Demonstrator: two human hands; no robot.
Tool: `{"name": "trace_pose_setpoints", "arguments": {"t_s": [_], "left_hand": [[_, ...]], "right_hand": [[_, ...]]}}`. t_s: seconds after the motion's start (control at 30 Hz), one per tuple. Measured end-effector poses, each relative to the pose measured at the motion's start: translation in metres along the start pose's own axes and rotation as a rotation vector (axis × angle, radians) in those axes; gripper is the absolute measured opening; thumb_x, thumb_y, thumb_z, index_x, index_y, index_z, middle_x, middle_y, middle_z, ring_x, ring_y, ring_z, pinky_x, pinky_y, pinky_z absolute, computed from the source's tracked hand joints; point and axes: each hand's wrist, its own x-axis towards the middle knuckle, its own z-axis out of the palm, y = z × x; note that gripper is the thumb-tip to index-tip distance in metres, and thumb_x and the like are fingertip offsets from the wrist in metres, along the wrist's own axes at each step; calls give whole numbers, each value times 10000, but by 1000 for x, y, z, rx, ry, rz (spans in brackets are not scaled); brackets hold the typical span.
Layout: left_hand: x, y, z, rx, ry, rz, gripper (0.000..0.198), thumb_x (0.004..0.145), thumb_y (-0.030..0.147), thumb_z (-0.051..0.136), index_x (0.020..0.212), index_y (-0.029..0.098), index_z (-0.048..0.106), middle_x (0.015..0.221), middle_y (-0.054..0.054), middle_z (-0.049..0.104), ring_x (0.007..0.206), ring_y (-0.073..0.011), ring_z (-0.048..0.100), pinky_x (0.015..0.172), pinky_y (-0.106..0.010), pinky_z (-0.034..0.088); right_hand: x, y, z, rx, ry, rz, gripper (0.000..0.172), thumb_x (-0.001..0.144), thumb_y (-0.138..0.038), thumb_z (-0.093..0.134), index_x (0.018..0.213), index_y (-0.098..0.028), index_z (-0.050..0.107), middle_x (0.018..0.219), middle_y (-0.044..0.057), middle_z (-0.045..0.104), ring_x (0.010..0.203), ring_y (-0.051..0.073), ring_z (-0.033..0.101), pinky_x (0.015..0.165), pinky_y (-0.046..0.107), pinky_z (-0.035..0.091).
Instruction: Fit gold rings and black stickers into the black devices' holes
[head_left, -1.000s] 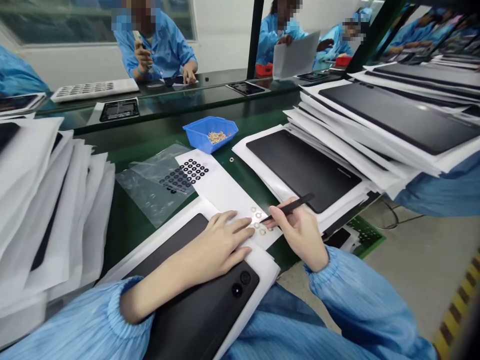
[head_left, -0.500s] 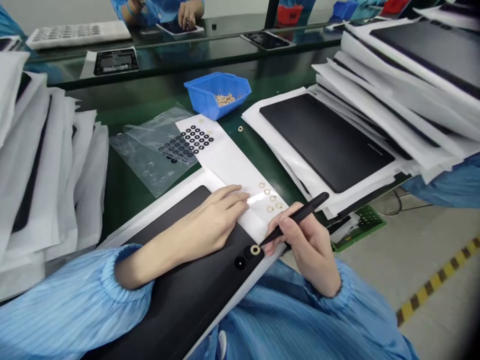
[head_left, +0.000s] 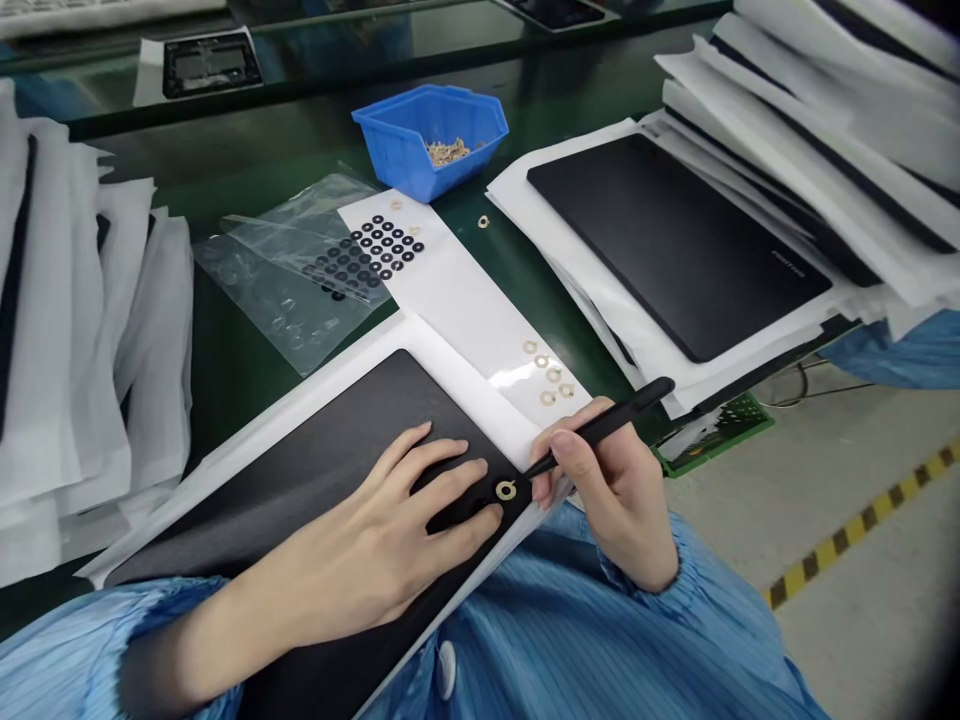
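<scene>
My left hand (head_left: 390, 535) lies flat with spread fingers on a black tablet back cover (head_left: 337, 430). Its fingertips are close to the cover's right corner, where a gold-coloured ring (head_left: 506, 490) sits around a round black spot. My right hand (head_left: 611, 490) grips a black pen-shaped tool (head_left: 619, 417) whose thin tip points down beside the ring. Under the cover is a white foam sheet (head_left: 442, 360). A white backing strip (head_left: 457, 290) extends from behind it, with black rings (head_left: 386, 245) at the far end and several pale gold rings (head_left: 553, 375) near my right hand.
A blue bin (head_left: 431, 140) holds small gold-coloured pieces. Beside the strip lies a clear plastic bag (head_left: 285, 300). Stacks of covers in white foam sheets stand at left (head_left: 97, 350) and right (head_left: 810, 170); another black cover (head_left: 675, 240) lies at right.
My left hand has slid from the strip's edge down onto the cover, fingers spreading near the ring. The tool's tip has shifted slightly off the ring. The view has tilted downward.
</scene>
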Motion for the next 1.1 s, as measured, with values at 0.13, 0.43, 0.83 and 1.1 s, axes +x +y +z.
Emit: {"name": "trace_pose_setpoints", "arguments": {"t_s": [0.13,0.43,0.83,1.1], "left_hand": [[0,0,0,-3,2,-6,410,897,69,418,1268,201,529,1258,-101,515,1264,-298,349,1088,-591,264],[-2,0,1,-1,2,3,416,877,67,447,1264,194,530,1260,-100,512,1261,-306,345,1092,-588,251],[2,1,-3,35,6,6,372,907,77,416,1243,171,544,1219,-95,539,1234,-297,377,1090,-559,253],[1,2,2,64,-3,-13,442,929,110,418,1370,147,430,1281,-85,528,1241,-306,366,1081,-553,250]], "right_hand": [[0,0,1,-7,2,-2,173,935,-309,493,811,-189,491,515,-25,590,400,102,562,401,207,475],[-1,0,0,-28,-7,-19,168,935,-293,498,802,-191,502,528,-33,581,404,94,559,401,202,478],[-3,5,-3,-26,-38,-68,66,935,-215,497,869,-217,496,644,-36,565,461,90,570,421,214,485],[-8,15,-4,112,-46,-204,120,934,-134,464,984,-232,513,820,-1,571,535,101,592,446,247,511]]}}
